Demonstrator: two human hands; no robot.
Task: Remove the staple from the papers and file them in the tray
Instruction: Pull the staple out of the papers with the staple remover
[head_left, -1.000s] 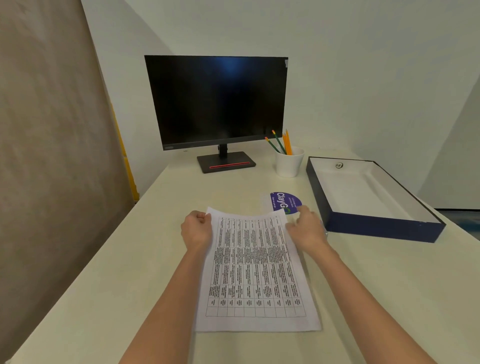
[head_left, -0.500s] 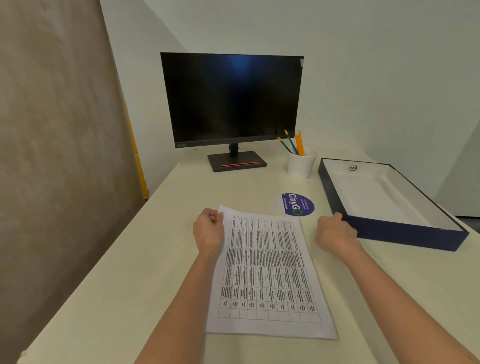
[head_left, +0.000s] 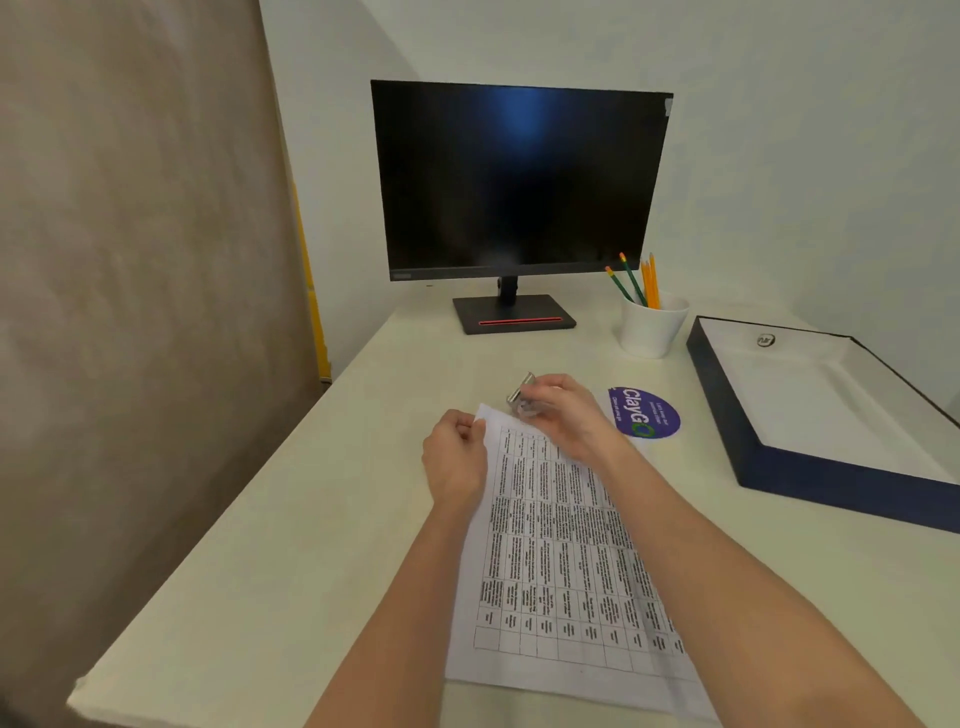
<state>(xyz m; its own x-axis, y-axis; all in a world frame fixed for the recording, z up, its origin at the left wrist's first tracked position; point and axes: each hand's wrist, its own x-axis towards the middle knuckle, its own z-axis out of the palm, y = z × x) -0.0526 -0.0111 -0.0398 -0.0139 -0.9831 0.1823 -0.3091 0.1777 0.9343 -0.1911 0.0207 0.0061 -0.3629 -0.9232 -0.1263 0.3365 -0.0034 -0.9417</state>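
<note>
I'm pinching the papers' (head_left: 556, 545) far-left corner with my left hand (head_left: 457, 460), right hand (head_left: 569, 415) gripping the staple remover (head_left: 521, 397); hooking comes next.

Single head view, facing forward and down, close over desk (head_left: 270, 545)

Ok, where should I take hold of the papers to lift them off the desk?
By the far left corner, coming from the left: the papers lie flat, the right arm crosses their right side, and the left hand has that corner pinched.

office desk (head_left: 322, 493), monitor (head_left: 519, 182), pencil cup (head_left: 652, 327)
</note>
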